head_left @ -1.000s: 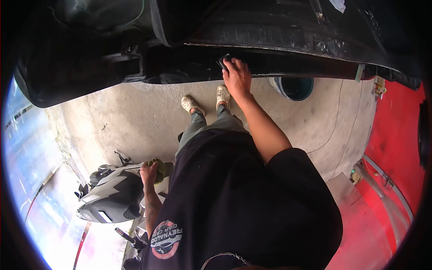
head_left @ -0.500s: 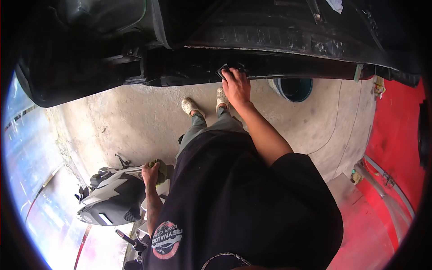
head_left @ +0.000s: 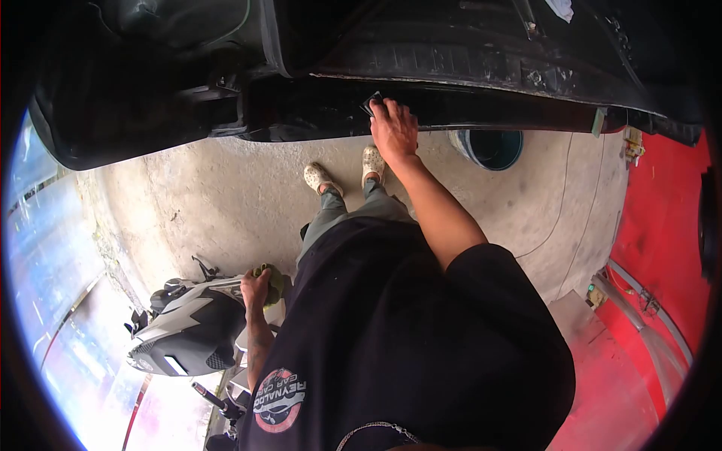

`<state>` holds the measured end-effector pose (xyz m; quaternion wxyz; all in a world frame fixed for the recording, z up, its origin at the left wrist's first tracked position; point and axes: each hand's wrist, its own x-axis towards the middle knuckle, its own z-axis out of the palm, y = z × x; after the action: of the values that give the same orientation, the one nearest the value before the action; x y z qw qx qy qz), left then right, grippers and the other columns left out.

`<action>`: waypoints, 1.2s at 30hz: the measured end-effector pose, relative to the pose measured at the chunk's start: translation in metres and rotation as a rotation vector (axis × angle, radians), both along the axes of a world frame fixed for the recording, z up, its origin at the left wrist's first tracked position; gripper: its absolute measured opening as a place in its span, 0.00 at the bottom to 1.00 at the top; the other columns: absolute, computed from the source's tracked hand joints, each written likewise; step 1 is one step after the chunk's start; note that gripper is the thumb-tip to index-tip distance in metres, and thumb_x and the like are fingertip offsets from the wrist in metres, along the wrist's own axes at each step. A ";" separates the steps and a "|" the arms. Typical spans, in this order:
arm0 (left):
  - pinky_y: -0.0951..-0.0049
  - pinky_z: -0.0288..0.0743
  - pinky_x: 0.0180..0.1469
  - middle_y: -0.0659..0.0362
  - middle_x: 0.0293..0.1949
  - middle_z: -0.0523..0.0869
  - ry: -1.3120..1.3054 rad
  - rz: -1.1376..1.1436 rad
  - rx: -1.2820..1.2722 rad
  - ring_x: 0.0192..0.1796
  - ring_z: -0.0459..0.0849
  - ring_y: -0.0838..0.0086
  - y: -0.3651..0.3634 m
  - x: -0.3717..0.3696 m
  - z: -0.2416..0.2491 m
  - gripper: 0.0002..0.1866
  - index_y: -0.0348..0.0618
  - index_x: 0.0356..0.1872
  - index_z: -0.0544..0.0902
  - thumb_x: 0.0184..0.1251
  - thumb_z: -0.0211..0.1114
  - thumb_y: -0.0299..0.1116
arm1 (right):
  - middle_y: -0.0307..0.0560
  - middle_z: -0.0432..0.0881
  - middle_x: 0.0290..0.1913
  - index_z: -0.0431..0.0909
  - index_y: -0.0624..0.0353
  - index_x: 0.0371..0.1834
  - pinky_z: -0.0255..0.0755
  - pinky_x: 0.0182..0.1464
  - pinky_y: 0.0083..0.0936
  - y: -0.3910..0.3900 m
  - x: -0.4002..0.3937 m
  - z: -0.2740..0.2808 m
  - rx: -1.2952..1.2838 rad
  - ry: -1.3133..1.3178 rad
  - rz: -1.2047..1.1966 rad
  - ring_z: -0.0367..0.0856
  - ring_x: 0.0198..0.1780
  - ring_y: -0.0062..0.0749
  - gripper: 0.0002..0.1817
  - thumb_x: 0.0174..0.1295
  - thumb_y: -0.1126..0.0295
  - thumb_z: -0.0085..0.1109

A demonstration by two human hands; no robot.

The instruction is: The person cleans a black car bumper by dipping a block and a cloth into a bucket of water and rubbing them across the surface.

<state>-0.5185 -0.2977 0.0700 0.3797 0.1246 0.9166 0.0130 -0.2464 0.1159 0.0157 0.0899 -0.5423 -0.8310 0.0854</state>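
Note:
My right hand (head_left: 395, 129) is closed on a small piece of dark sandpaper (head_left: 371, 103), whose corner pokes out past the fingertips. It presses this against the glossy black car sill (head_left: 316, 113) that runs across the upper part of the view. The underside of the sandpaper is hidden. Low at my left side, my left hand (head_left: 256, 287) grips a bunched olive-green cloth (head_left: 275, 284), held away from the car body.
A dark bucket (head_left: 492, 149) of liquid stands on the concrete floor (head_left: 203, 195), partly beneath the sill. Behind me at left is a black and grey motorcycle (head_left: 188, 331). A red panel (head_left: 662, 218) stands at right, and a thin cable crosses the floor.
My right hand and the sandpaper have slid up the sill, away from its lower edge. My left hand has shifted slightly right with the cloth still in it.

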 end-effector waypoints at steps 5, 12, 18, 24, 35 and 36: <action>0.55 0.80 0.56 0.39 0.43 0.90 -0.021 0.031 0.029 0.50 0.90 0.48 0.012 0.000 0.011 0.28 0.35 0.49 0.88 0.53 0.72 0.48 | 0.42 0.77 0.60 0.77 0.44 0.62 0.76 0.55 0.46 -0.024 0.006 -0.001 -0.055 0.034 -0.036 0.77 0.58 0.46 0.24 0.62 0.62 0.67; 0.55 0.80 0.55 0.39 0.43 0.90 -0.010 0.001 -0.001 0.51 0.89 0.48 0.008 0.001 0.012 0.29 0.35 0.49 0.88 0.53 0.72 0.49 | 0.42 0.76 0.57 0.77 0.44 0.62 0.76 0.55 0.45 -0.009 -0.003 -0.001 -0.013 0.056 -0.053 0.77 0.58 0.46 0.24 0.62 0.63 0.68; 0.56 0.80 0.56 0.40 0.44 0.90 -0.029 0.021 -0.003 0.51 0.89 0.49 0.002 0.002 0.004 0.29 0.36 0.50 0.88 0.53 0.72 0.50 | 0.44 0.76 0.56 0.77 0.43 0.61 0.77 0.55 0.45 -0.018 0.002 -0.001 -0.028 0.084 -0.066 0.77 0.58 0.46 0.23 0.61 0.62 0.68; 0.56 0.80 0.56 0.40 0.44 0.90 -0.017 0.004 -0.008 0.51 0.90 0.50 0.017 0.009 0.012 0.29 0.36 0.49 0.88 0.53 0.72 0.50 | 0.45 0.75 0.54 0.77 0.45 0.59 0.78 0.54 0.44 -0.014 -0.011 -0.008 -0.056 0.211 -0.156 0.78 0.56 0.46 0.23 0.60 0.64 0.70; 0.55 0.79 0.55 0.39 0.44 0.90 0.012 -0.013 0.010 0.50 0.89 0.48 0.012 0.000 0.000 0.29 0.37 0.50 0.87 0.54 0.71 0.50 | 0.48 0.75 0.54 0.77 0.47 0.57 0.80 0.54 0.44 -0.013 -0.017 -0.011 -0.051 0.331 -0.198 0.76 0.59 0.49 0.23 0.59 0.64 0.71; 0.55 0.79 0.55 0.39 0.45 0.90 -0.001 -0.008 0.010 0.51 0.89 0.48 0.011 -0.001 0.000 0.28 0.37 0.50 0.87 0.54 0.71 0.50 | 0.48 0.75 0.55 0.77 0.47 0.57 0.80 0.54 0.44 -0.025 -0.013 -0.013 -0.059 0.337 -0.203 0.76 0.59 0.49 0.23 0.59 0.64 0.71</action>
<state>-0.5193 -0.2869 0.0697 0.3795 0.1301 0.9158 0.0164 -0.2596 0.0912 0.0026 0.2198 -0.6036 -0.7425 0.1896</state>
